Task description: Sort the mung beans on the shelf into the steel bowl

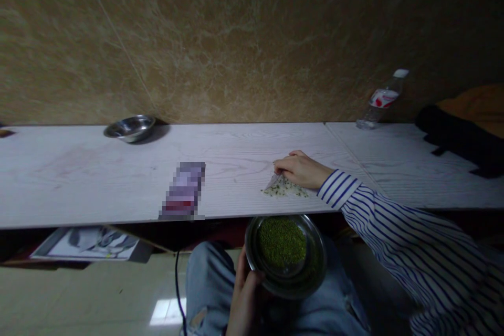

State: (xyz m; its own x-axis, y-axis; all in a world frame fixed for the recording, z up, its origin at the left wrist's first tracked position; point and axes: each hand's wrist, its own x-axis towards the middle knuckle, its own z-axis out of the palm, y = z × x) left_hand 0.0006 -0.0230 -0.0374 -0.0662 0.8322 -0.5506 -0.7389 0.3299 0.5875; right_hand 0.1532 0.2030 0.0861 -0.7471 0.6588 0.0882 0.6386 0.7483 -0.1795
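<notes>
The long white wood-grained surface runs along the marbled wall, a dark and orange bundle lying at its right end. Below the near edge, over the seated person's lap, the metal bowl of green grains sits with its rim gripped by the left hand's fingers. The right hand, in a striped cuff, is down on the surface, fingers closed on a thin translucent piece. A clear bottle with a white cap stands by the wall; far to the left there's a smaller shallow bowl. A pixelated flat item lies between that bowl and the right hand. Smallest are the loose greenish bits scattered beneath the right hand.
</notes>
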